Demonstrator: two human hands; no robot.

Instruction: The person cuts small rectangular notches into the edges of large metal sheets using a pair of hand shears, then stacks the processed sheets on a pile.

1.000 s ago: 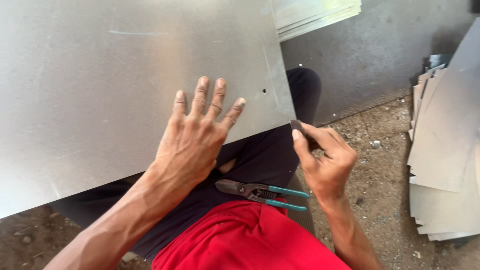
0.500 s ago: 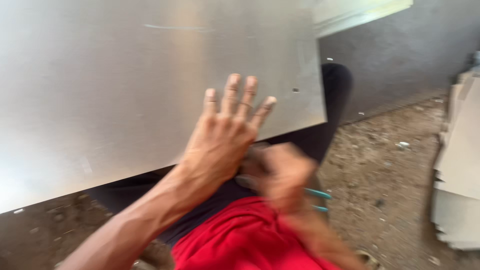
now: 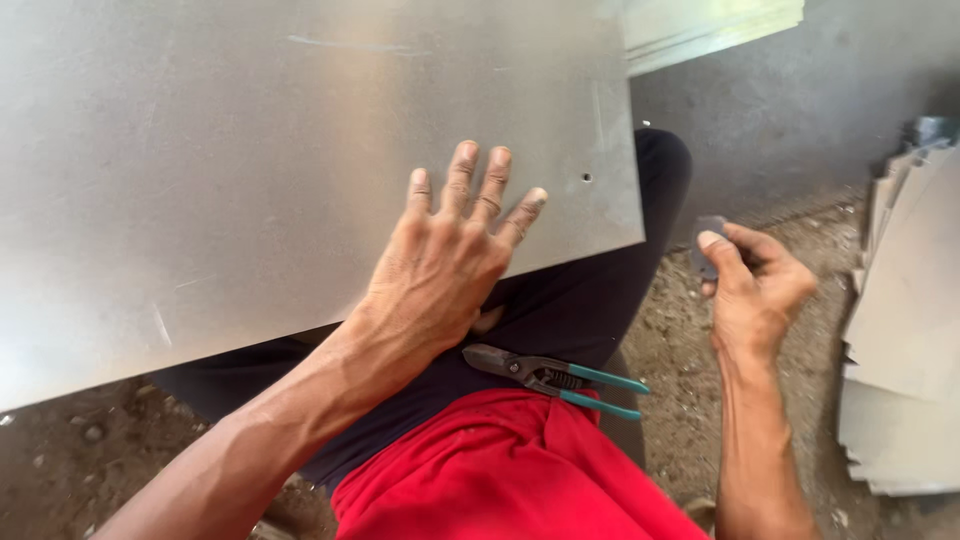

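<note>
The big grey metal sheet (image 3: 250,150) lies across your lap, its near edge running over your dark trousers and its right corner ending just past your knee. A small hole shows near that corner. Your left hand (image 3: 445,265) lies flat on the sheet close to its near edge, fingers (image 3: 462,180) spread wide and straight, palm pressing down, gripping nothing. Your right hand (image 3: 757,285) is off to the right of the sheet, clear of it and above the dirt floor (image 3: 690,340), with thumb and fingers pinched closed on a small dark flat piece (image 3: 708,245); what the piece is cannot be made out. On your thigh, just beside your left wrist, rest tin snips (image 3: 555,378) with teal handles, jaws pointing left toward that hand, untouched by either hand. Below them is your red shirt (image 3: 500,470). At the far right stands a stack of pale metal sheets (image 3: 900,350), and more sheets (image 3: 710,25) lie at the top edge.
</note>
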